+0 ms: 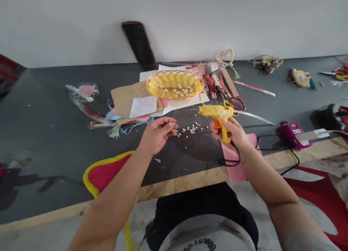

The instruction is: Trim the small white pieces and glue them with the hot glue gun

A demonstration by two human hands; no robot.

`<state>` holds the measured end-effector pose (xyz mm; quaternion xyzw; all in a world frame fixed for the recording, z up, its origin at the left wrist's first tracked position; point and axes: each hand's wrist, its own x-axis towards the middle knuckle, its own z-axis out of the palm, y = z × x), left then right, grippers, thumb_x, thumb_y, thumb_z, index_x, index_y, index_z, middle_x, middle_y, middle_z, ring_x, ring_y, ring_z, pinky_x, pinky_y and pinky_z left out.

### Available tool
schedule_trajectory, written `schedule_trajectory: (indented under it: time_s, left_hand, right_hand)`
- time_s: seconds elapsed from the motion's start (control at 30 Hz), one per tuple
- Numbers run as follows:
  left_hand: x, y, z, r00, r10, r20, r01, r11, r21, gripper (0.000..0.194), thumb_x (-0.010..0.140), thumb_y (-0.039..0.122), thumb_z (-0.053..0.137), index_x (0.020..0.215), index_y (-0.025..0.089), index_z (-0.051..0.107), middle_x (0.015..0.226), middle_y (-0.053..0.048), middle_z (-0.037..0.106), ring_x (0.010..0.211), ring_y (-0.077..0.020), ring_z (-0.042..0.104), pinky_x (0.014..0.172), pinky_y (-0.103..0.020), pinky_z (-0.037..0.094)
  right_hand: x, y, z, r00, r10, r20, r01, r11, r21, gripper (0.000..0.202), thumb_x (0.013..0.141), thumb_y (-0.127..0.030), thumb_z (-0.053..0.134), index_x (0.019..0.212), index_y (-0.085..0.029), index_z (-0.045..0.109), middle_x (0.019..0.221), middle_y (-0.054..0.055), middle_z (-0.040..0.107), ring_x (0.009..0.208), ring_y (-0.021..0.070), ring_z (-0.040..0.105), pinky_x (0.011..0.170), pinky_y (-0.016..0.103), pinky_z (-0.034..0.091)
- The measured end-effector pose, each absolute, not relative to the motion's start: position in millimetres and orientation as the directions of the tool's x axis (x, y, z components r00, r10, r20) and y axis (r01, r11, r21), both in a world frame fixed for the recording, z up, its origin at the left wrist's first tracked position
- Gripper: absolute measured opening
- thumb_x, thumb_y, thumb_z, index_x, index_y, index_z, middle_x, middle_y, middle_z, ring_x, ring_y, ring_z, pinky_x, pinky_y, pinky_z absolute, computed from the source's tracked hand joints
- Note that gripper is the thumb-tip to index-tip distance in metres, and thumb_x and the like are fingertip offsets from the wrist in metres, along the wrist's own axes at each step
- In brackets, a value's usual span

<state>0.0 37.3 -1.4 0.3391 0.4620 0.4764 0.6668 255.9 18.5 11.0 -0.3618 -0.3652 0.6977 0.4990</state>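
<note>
My right hand [231,129] is wrapped round the handle of a yellow glue gun [214,111], whose nozzle points left and whose clear glue stick sticks out at the back. My left hand [160,133] has thumb and fingers pinched together; what lies between them is too small to name. Small pale beads [192,128] are scattered on the dark table between my hands. Behind them stands a yellow woven basket [174,77] with several small pale clusters in it.
A phone [139,44] leans on the wall. Pliers, scissors [237,103] and red sticks lie right of the basket. Papers and tassels [115,129] are at its left. A purple power socket [295,135], a pink sheet [236,164] and a red-and-yellow cloth piece [107,173] lie near the front edge.
</note>
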Motion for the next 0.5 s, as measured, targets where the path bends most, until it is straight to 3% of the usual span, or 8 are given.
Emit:
schedule_trajectory:
  time_s: [0.17,0.37,0.5]
  left_hand:
    - [-2.5,32.4,1.6,0.159,0.933,-0.322,-0.352,0.358,0.865,0.035,0.056,0.032,0.093,0.082,0.015,0.075,0.073,-0.003,0.073,0.057,-0.0091,0.063,0.06,-0.022,0.058]
    - [-0.8,30.1,-2.2,0.158,0.944,-0.291,-0.36,0.33,0.873,0.026,0.063,0.032,0.09,0.078,0.016,0.075,0.074,-0.001,0.071,0.062,-0.0086,0.064,0.062,-0.021,0.059]
    - [4.0,27.4,-3.2,0.174,0.933,-0.314,-0.374,0.358,0.855,0.027,0.062,0.032,0.091,0.078,0.017,0.076,0.068,0.001,0.069,0.062,-0.0091,0.064,0.063,-0.021,0.059]
  right_hand:
    - [257.5,17.6,-0.2,-0.264,0.948,-0.175,-0.317,-0.257,-0.913,0.03,0.083,-0.047,0.072,0.094,-0.022,0.062,0.087,0.004,0.066,0.062,0.0124,0.054,0.049,0.025,0.047]
    - [257.4,8.8,-1.9,-0.325,0.944,-0.052,-0.237,-0.134,-0.962,0.029,0.09,-0.047,0.066,0.107,-0.026,0.056,0.092,0.004,0.067,0.058,0.0121,0.053,0.046,0.027,0.048]
    - [255.0,5.0,-1.7,-0.387,0.922,-0.023,-0.197,-0.107,-0.975,0.026,0.092,-0.047,0.064,0.104,-0.025,0.057,0.093,0.005,0.067,0.054,0.0108,0.052,0.045,0.027,0.047]
